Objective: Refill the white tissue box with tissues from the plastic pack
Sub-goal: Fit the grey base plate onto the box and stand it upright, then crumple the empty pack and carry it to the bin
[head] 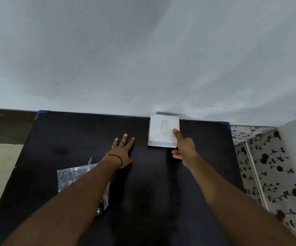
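The white tissue box (pixel 163 131) sits at the far edge of the black worktop (pixel 143 183), against the wall. The right hand (pixel 184 148) touches its near right corner with one extended finger, its grip holding nothing. The left hand (pixel 123 150) lies flat with fingers spread, empty. The plastic pack (pixel 72 176) lies partly beneath the left forearm.
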